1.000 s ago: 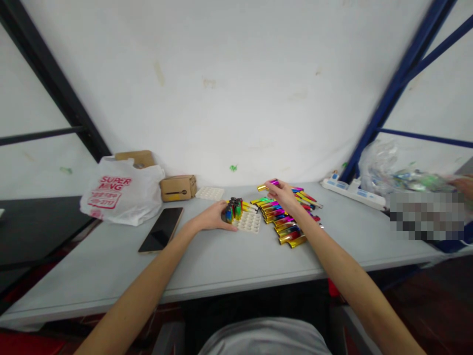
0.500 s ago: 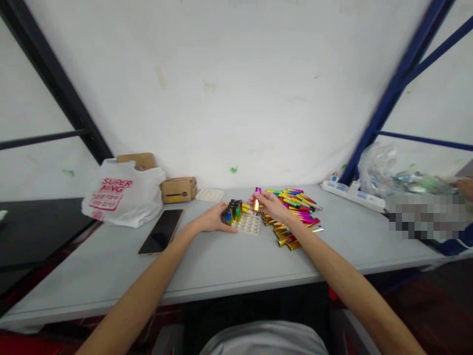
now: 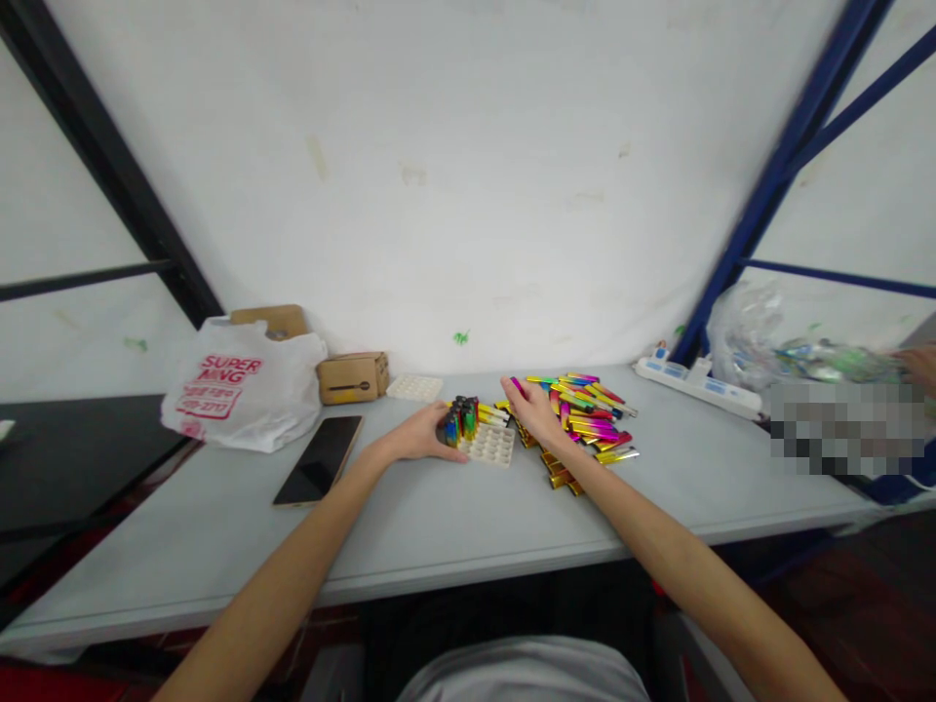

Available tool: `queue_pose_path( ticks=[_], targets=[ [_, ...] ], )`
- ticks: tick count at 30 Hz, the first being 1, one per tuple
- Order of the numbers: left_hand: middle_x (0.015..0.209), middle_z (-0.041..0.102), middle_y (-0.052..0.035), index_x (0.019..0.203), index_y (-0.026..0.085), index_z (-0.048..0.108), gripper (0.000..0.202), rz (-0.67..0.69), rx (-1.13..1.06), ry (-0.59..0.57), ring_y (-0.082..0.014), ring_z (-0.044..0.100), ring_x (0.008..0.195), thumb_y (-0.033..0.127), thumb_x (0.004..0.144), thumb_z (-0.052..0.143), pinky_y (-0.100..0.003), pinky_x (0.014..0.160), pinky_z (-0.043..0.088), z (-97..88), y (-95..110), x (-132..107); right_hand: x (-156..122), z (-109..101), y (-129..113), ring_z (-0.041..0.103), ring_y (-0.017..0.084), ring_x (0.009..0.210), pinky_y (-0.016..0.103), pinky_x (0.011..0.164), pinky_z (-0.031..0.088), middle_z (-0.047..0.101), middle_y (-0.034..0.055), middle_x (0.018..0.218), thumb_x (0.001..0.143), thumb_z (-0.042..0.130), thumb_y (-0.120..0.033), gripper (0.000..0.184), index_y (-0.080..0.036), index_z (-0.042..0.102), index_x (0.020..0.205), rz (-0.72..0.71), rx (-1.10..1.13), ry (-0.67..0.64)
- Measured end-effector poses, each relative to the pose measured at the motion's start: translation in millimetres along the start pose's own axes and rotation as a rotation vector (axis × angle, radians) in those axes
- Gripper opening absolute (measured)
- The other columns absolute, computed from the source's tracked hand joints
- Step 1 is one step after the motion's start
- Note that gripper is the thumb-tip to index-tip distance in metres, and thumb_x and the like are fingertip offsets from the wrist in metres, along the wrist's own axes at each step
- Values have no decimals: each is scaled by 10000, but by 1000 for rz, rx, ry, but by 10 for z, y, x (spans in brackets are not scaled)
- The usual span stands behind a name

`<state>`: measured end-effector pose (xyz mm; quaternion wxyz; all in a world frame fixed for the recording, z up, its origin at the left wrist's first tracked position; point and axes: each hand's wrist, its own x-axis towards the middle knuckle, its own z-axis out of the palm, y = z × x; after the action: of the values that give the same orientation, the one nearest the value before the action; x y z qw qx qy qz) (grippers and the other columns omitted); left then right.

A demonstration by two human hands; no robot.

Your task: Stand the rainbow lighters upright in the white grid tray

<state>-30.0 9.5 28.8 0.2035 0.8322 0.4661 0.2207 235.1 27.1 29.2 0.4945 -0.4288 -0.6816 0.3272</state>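
My left hand [image 3: 425, 436] curls around the left end of a white dimpled tray [image 3: 494, 446] and touches a cluster of small coloured lighters [image 3: 461, 416] standing upright in it. My right hand [image 3: 536, 413] hovers just right of the tray, fingers closed on a magenta lighter [image 3: 515, 383] whose tip pokes out above them. Behind and to the right of that hand lies a pile of shiny gold, pink and blue lighters [image 3: 589, 414] on the grey table [image 3: 439, 526].
A dark phone [image 3: 320, 458] lies left of the tray. Behind it are a white plastic bag [image 3: 241, 385], a small cardboard box [image 3: 353, 375] and a second white tray [image 3: 414, 386]. A power strip [image 3: 698, 382], a clear bag [image 3: 767, 331] and another person's hand [image 3: 917, 366] are at the right.
My right hand lifted a magenta lighter from the pile and carried it left to the tray, then lowered it. My left hand stayed at the tray.
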Motion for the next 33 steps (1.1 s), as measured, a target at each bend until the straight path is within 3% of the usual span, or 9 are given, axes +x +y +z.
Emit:
queue_pose_path(
  ticks=[3, 9, 15, 23, 28, 33],
  targets=[
    [1229, 756, -128, 1184, 187, 727, 870, 9, -7, 2, -396, 692, 1138, 721, 532, 940, -482, 1042, 565, -3, 7, -1, -17, 3, -7, 344, 139, 595, 293, 570, 258, 321, -42, 594, 929, 484, -741, 588, -257, 320, 637, -54, -124, 87],
    [1223, 763, -115, 1201, 192, 726, 872, 12, -9, 6, -387, 698, 1139, 705, 532, 947, -470, 1035, 572, -3, 3, 4, 5, -1, -10, 314, 135, 578, 298, 562, 197, 286, -35, 565, 838, 465, -545, 412, -264, 306, 583, -20, -226, 200],
    [1264, 756, -126, 1232, 186, 722, 891, 14, -14, 0, -387, 693, 1157, 703, 543, 947, -471, 1060, 560, 0, -2, 2, 23, -57, -4, 328, 135, 581, 300, 578, 225, 297, -47, 565, 845, 464, -540, 395, -270, 302, 607, -3, -214, 207],
    [1231, 766, -107, 1205, 202, 736, 852, 26, -12, 11, -383, 694, 1145, 687, 539, 955, -459, 1041, 570, 4, 4, -1, -21, -71, -52, 540, 187, 719, 297, 688, 392, 558, -22, 704, 1035, 422, -629, 437, -253, 500, 826, -121, -244, -35],
    [1241, 763, -104, 1226, 193, 728, 856, 19, -40, -3, -379, 698, 1138, 668, 552, 959, -460, 1057, 560, -2, 30, -7, -86, -51, -111, 573, 215, 848, 327, 796, 426, 611, 46, 828, 1066, 445, -632, 499, -240, 540, 773, -358, -345, -165],
    [1256, 752, -116, 1247, 186, 722, 872, 21, -32, -15, -390, 689, 1164, 664, 556, 956, -478, 1079, 543, -7, 43, -7, -182, 18, -155, 469, 159, 574, 301, 622, 310, 550, -12, 603, 1070, 479, -617, 541, -234, 544, 693, -294, -381, -233]
  ],
)
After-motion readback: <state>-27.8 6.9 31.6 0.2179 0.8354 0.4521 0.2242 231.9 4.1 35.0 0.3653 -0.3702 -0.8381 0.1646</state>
